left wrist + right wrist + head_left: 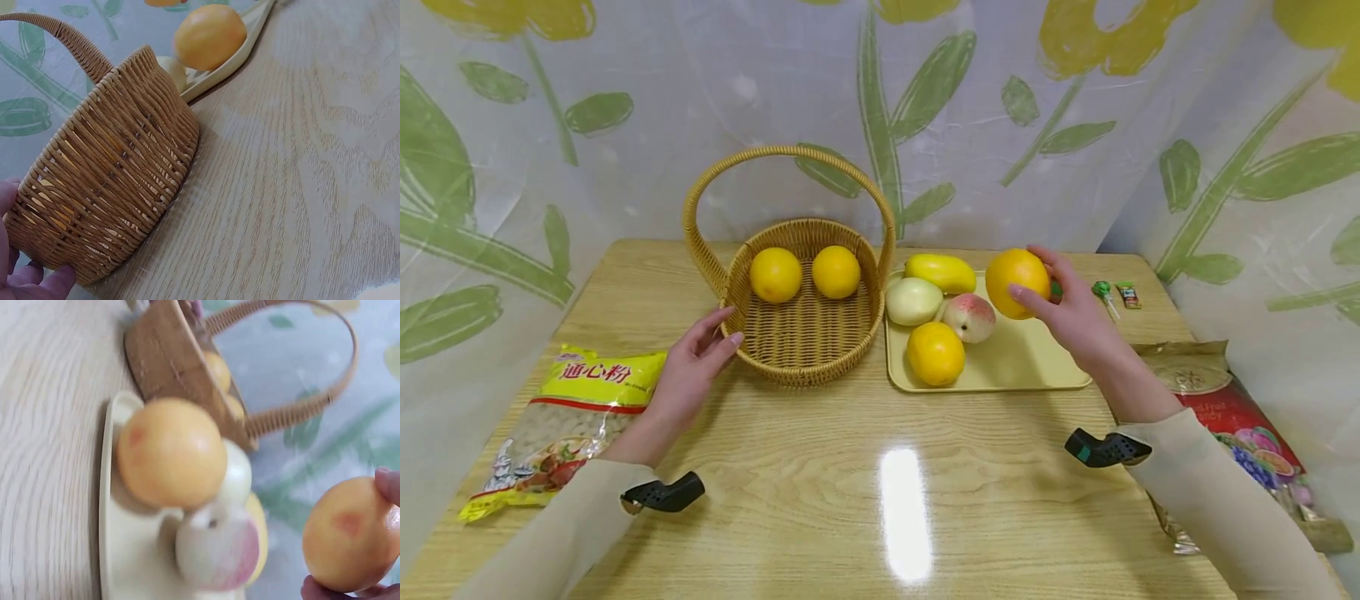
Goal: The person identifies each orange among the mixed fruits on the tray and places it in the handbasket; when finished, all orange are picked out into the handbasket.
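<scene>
Gripped one orange [1011,285] over the tray [1026,360] in the curled fingers of the right hand [1075,315], rested the loose-fingered left hand [692,367] against the basket [805,377], seemingly had two oranges [776,275] done inside, just beyond those fingertips, and another orange [936,354] pending on the tray, left of the gripping fingers.

1 lollipop [1102,289] and 1 wrapped sweet [1128,295] lie near a red bag [1236,417].

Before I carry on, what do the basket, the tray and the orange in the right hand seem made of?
The basket: woven cane or cord, fairly matt; separate strands and gaps show.
The tray: probably plastic, perhaps coated metal; smooth, even pale yellow with a thin rim.
The orange: possibly moulded plastic or foam, maybe real peel; smooth, with a soft sheen.
</scene>
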The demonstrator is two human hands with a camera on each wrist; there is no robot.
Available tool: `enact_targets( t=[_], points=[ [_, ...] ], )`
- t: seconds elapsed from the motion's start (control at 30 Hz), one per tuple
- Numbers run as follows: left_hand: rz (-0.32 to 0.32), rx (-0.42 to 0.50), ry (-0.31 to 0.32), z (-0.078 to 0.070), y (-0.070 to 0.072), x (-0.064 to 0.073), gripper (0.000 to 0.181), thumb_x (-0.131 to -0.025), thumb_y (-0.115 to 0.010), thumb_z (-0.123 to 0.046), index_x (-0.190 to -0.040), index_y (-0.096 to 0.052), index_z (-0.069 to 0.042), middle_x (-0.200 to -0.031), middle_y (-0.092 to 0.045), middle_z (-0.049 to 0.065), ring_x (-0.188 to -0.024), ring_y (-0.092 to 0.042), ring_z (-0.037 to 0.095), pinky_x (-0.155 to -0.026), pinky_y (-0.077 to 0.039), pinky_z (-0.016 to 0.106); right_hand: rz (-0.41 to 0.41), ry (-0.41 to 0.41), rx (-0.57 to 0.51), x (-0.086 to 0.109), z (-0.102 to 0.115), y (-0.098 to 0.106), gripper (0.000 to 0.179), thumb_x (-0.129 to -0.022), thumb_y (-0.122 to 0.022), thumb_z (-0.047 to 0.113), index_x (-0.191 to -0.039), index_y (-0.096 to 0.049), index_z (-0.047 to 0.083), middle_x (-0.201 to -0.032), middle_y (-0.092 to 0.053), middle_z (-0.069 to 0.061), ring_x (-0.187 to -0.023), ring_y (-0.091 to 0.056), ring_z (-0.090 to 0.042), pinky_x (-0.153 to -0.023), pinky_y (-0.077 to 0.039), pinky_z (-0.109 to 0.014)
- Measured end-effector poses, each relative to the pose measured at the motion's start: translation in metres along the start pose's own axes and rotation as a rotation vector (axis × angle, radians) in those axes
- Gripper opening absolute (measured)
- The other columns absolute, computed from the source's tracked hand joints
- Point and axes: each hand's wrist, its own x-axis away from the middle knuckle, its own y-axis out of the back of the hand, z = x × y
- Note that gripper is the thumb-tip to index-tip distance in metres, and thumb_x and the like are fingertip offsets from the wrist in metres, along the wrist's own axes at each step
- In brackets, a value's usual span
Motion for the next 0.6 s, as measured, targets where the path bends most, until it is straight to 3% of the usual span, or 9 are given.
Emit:
enact_targets(
  t=[0.27,0.5,0.6],
  points=[
    [-0.003,0.006,-0.005,0.000,0.001,0.001,0.067,-0.098,-0.059,-0.035,-0.154,-0.032,-0.011,-0.164,-0.007,0.003,-0.147,-0.018,0.028,-0.106,-0.038,0.023,0.105,0.101,-0.033,-0.001,0.038,-0.027,0.068,-0.099,-0.059,0.034,-0.156,-0.022,0.031,-0.158,-0.024,-0.003,-0.125,-0.050,-0.034,-0.101,-0.047,-0.045],
    [0.001,0.023,-0.016,0.001,0.000,0.000,0.066,-0.098,-0.059,-0.033,-0.153,-0.032,-0.010,-0.164,-0.007,0.004,-0.147,-0.018,0.028,-0.102,-0.041,0.019,0.218,0.175,-0.085,-0.007,0.063,-0.055,0.066,-0.098,-0.062,0.031,-0.154,-0.028,0.033,-0.151,-0.034,-0.001,-0.121,-0.055,-0.031,-0.094,-0.052,-0.039],
    [0.001,0.025,-0.017,0.002,0.000,0.000,0.066,-0.098,-0.059,-0.033,-0.154,-0.032,-0.011,-0.164,-0.007,0.003,-0.146,-0.019,0.028,-0.101,-0.042,0.019,0.287,0.231,-0.048,-0.015,0.071,-0.068,0.066,-0.097,-0.064,0.030,-0.154,-0.031,0.030,-0.151,-0.036,0.000,-0.114,-0.058,-0.028,-0.093,-0.053,-0.039]
  ],
)
